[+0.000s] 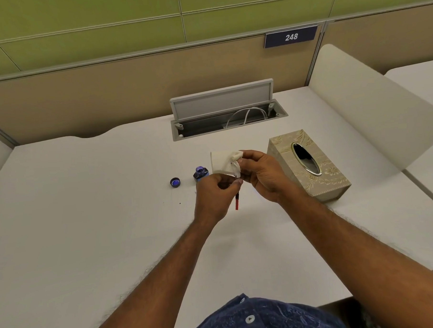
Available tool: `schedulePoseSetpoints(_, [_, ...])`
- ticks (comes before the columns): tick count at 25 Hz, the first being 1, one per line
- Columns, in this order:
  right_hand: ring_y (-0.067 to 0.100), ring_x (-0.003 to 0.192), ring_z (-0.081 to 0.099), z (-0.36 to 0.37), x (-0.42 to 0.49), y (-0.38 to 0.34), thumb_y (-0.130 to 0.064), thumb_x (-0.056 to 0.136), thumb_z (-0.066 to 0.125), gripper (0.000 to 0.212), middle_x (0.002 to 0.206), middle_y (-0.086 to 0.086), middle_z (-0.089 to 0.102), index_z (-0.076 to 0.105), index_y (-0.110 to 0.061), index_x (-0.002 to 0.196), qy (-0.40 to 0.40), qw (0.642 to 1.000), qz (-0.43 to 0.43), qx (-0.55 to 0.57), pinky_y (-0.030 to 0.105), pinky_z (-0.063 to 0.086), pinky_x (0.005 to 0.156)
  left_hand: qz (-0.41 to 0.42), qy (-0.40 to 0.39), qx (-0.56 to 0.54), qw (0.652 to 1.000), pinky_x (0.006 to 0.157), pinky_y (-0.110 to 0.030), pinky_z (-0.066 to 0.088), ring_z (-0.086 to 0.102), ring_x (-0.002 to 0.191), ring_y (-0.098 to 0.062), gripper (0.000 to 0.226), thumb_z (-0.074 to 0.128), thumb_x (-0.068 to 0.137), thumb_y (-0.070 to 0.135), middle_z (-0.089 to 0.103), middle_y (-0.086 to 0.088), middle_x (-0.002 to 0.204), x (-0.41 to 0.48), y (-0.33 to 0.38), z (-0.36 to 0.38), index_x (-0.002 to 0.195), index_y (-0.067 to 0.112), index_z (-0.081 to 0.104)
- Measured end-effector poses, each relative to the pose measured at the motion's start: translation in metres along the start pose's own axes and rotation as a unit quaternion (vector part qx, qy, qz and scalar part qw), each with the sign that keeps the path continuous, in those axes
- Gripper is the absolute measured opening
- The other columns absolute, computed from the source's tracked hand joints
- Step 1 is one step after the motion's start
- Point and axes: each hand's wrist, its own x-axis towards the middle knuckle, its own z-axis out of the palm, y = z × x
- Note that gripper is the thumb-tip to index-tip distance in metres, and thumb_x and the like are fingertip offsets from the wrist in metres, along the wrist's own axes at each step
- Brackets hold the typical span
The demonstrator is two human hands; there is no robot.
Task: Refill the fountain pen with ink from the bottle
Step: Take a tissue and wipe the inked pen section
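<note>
Head view. The fountain pen is held above the white bench, close in front of the ink bottle. Only a slim red length of the pen shows below the fingers, with a dark band near its upper end; the rest is hidden. The left hand has its fingers curled round the pen's upper part. The right hand pinches a crumpled white tissue against the pen's covered end. The small bottle stands open, its glass dark blue. Its round cap lies on the bench just to the left, blue inside facing up. A beige patterned tissue box stands to the right. A dark blue plate on the partition reads "248".
</note>
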Motion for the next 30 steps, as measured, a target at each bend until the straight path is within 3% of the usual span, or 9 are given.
schedulePoseSetpoints(6, [0.02, 0.095, 0.069, 0.002, 0.0, 0.001, -0.001, 0.09, 0.059, 0.02, 0.102, -0.001, 0.071, 0.069, -0.018, 0.097, 0.021, 0.999, -0.022, -0.019, 0.028, 0.059, 0.079, 0.012, 0.001, -0.018, 1.0, 0.074, -0.014, 0.051, 0.068, 0.082, -0.014, 0.032, 0.067, 0.086, 0.033, 0.075, -0.005, 0.091, -0.002, -0.001, 0.001, 0.102, 0.006, 0.074])
schedulePoseSetpoints(9, [0.023, 0.099, 0.069, 0.001, 0.001, 0.003, -0.003, 0.091, 0.059, 0.019, 0.106, 0.002, 0.07, 0.068, -0.016, 0.101, 0.019, 1.0, -0.017, -0.012, 0.032, 0.058, 0.085, 0.022, -0.005, -0.021, 1.0, 0.077, -0.022, 0.055, 0.069, 0.079, -0.016, 0.03, 0.067, 0.086, 0.031, 0.076, -0.007, 0.089, -0.001, -0.001, -0.001, 0.1, 0.006, 0.075])
schedulePoseSetpoints(15, [0.025, 0.103, 0.066, -0.005, 0.005, -0.005, -0.006, 0.094, 0.055, 0.023, 0.118, 0.007, 0.065, 0.062, -0.012, 0.114, 0.058, 0.997, 0.01, 0.045, 0.036, 0.054, 0.091, 0.024, 0.021, -0.041, 0.999, 0.073, -0.012, 0.052, 0.067, 0.075, -0.009, 0.026, 0.07, 0.085, 0.027, 0.075, -0.005, 0.09, -0.002, -0.002, -0.004, 0.101, 0.007, 0.074])
schedulePoseSetpoints(18, [0.029, 0.104, 0.067, -0.008, 0.006, -0.003, -0.008, 0.093, 0.058, 0.022, 0.118, 0.008, 0.066, 0.063, -0.012, 0.114, 0.09, 0.996, 0.015, -0.008, 0.04, 0.056, 0.091, 0.027, 0.029, -0.051, 0.998, 0.078, -0.02, 0.056, 0.069, 0.079, -0.014, 0.028, 0.07, 0.084, 0.028, 0.075, -0.006, 0.092, -0.001, -0.001, -0.006, 0.102, 0.006, 0.073])
schedulePoseSetpoints(21, [0.03, 0.103, 0.066, -0.005, 0.004, -0.001, -0.011, 0.092, 0.059, 0.022, 0.117, 0.009, 0.066, 0.064, -0.01, 0.114, 0.109, 0.99, -0.004, -0.091, 0.035, 0.058, 0.084, 0.036, 0.025, -0.047, 0.998, 0.073, -0.012, 0.055, 0.068, 0.075, -0.01, 0.028, 0.07, 0.084, 0.029, 0.074, -0.003, 0.088, 0.0, 0.002, -0.005, 0.102, 0.007, 0.074])
schedulePoseSetpoints(24, [0.027, 0.099, 0.067, -0.001, -0.001, -0.004, -0.011, 0.093, 0.058, 0.023, 0.114, 0.011, 0.068, 0.065, -0.006, 0.114, 0.087, 0.988, -0.036, -0.126, 0.03, 0.058, 0.081, 0.043, 0.019, -0.034, 0.998, 0.064, -0.003, 0.049, 0.064, 0.068, -0.004, 0.027, 0.07, 0.084, 0.029, 0.072, 0.0, 0.082, 0.0, 0.003, -0.004, 0.1, 0.007, 0.074])
schedulePoseSetpoints(30, [0.031, 0.099, 0.07, -0.003, -0.003, -0.006, -0.003, 0.099, 0.037, 0.03, 0.116, 0.015, 0.068, 0.062, -0.006, 0.116, 0.036, 0.999, 0.004, -0.038, 0.04, 0.057, 0.089, 0.02, 0.032, -0.036, 0.999, 0.068, -0.012, 0.052, 0.068, 0.073, -0.012, 0.028, 0.07, 0.085, 0.03, 0.075, -0.005, 0.085, 0.002, 0.0, -0.006, 0.1, 0.007, 0.075])
